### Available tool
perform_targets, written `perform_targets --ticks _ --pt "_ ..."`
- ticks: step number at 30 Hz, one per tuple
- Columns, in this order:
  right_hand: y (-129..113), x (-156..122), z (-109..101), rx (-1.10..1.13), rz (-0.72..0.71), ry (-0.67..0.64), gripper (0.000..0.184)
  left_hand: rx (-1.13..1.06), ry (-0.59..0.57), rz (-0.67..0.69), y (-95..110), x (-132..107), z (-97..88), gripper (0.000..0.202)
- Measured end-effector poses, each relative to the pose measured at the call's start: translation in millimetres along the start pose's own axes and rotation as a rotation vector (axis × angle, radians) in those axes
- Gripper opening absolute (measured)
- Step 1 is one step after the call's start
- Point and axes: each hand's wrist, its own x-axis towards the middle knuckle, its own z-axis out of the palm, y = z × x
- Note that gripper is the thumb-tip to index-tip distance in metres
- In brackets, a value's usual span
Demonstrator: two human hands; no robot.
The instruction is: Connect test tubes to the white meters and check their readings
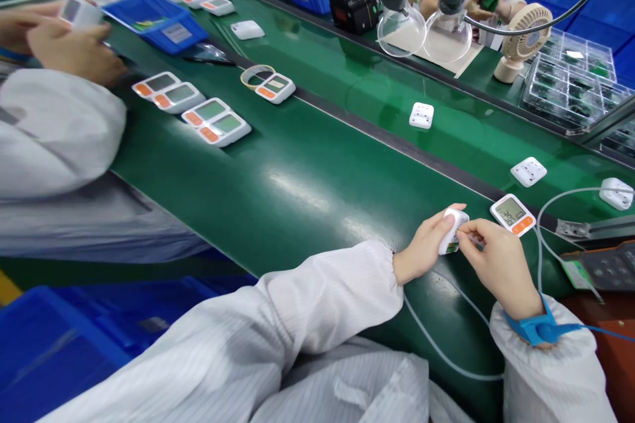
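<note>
My left hand is closed round a small white electronic device with a bit of green showing at its lower edge. The fingers of my right hand are pinched together against the right side of that device. Whether a smaller part sits between those fingertips is hidden. A blue wrist strap circles my right wrist. Just beyond my right hand, a white meter with a grey display and orange buttons lies on the green bench. A pale cable loops beneath my hands.
Several white meters and a tape roll lie to the left, near a blue tray. A co-worker's hands hold a device there. White units lie along the far strip. A small fan stands at the back right.
</note>
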Motion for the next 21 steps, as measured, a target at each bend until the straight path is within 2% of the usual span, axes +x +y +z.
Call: perform_targets --ticks 8,14,16,19,21 --pt "-2 -3 2 -0.005 0.040 0.020 0.016 0.051 -0.011 0.000 2 -2 -0.3 0.061" --pt "6 1 3 0.051 0.022 0.002 0.014 -0.191 -0.059 -0.012 0 8 -4.7 0.061" --pt "8 3 2 0.033 -0.020 0.026 0.014 -0.226 -0.039 -0.045 3 11 -6.9 0.062" --pt "6 3 3 -0.016 -0.034 0.158 0.016 -0.242 0.026 -0.066 10 14 -9.7 0.064" --pt "2 2 5 0.016 0.024 0.126 0.026 -0.231 0.070 -0.046 13 15 -10.5 0.061"
